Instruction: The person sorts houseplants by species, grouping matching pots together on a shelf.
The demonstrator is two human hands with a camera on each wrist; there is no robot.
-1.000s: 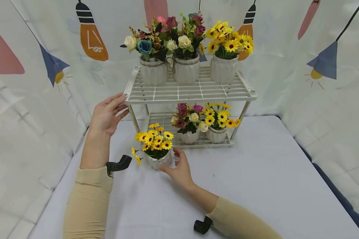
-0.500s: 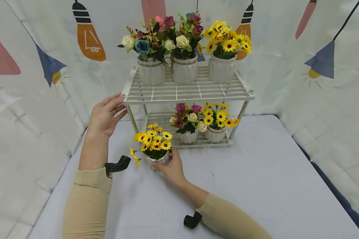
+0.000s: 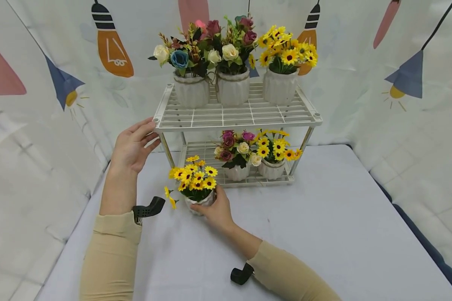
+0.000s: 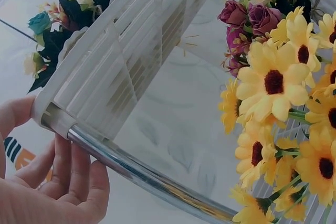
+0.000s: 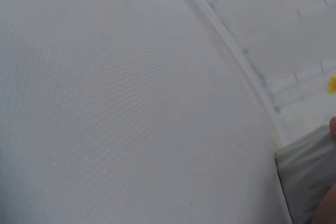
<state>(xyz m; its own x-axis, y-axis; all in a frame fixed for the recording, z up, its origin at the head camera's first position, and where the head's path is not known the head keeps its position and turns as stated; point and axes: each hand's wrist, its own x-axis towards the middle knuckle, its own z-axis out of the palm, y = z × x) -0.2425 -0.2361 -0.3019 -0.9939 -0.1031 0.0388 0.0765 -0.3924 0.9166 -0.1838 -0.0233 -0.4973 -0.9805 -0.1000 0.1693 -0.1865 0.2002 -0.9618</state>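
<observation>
My left hand (image 3: 129,144) holds the front left corner of a white two-tier wire shelf rack (image 3: 241,124). Seen from the left wrist, the thumb lies at the corner and the fingers (image 4: 79,169) curl behind the metal post. My right hand (image 3: 218,213) grips a small white pot (image 3: 201,205) of yellow artificial daisies (image 3: 196,177), thumb on the near side, fingers around the right. This pot is at the front left of the rack, overlapping the lower tier's edge in the head view. Only slivers of the right hand (image 5: 326,208) show in the right wrist view.
On the upper tier stand two pots of mixed roses (image 3: 231,88) and one of yellow daisies (image 3: 280,85). Below are a rose pot (image 3: 237,172) and another daisy pot (image 3: 272,170). A white cloth covers the table (image 3: 305,225); a printed curtain (image 3: 135,42) hangs behind.
My right hand has moved left and closed around the daisy pot, its thumb coming across the front. The pot has hardly moved. My left hand stays on the rack's corner.
</observation>
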